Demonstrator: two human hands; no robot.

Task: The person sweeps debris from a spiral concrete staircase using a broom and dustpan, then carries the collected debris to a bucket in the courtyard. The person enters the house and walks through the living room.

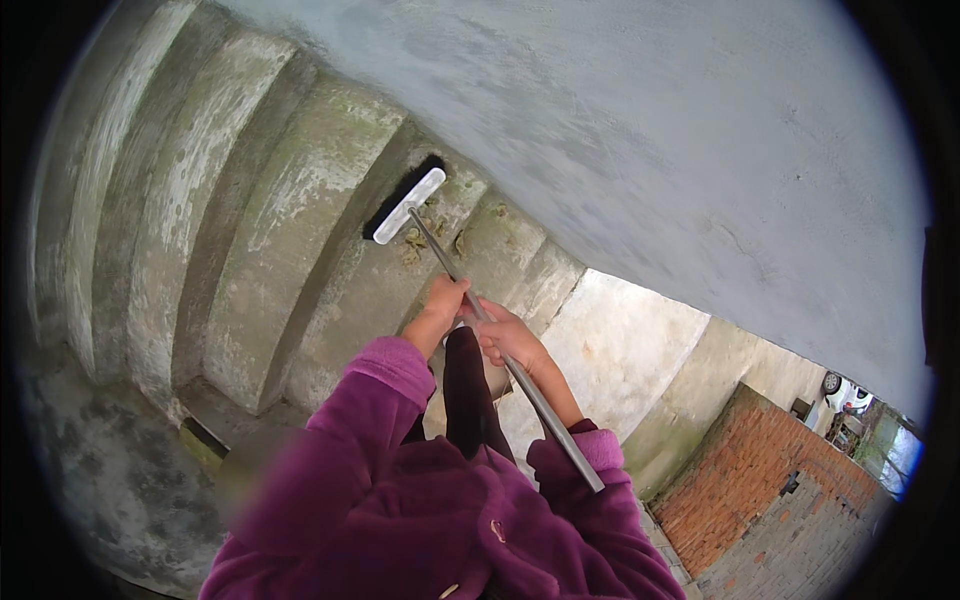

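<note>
A push broom's white head [411, 205] with dark bristles rests on a concrete step, close to the riser of the step above. My left hand [447, 295] grips its grey metal handle [536, 397] partway along. Just behind it, nearer my body, my right hand [511, 334] is wrapped around the same handle. The handle's free end reaches back past my right forearm to the purple sleeve. Several dry leaves [414, 241] lie on the step beside the broom head, and one more leaf [460, 241] lies near the step's edge.
Concrete stairs [247, 180] climb to the left. A smooth grey wall [637, 165] borders them on one side, a stained low wall [120, 465] on the other. Paler concrete ground [611, 330] lies below, with a brick wall [750, 472] and a white car [851, 395] farther off.
</note>
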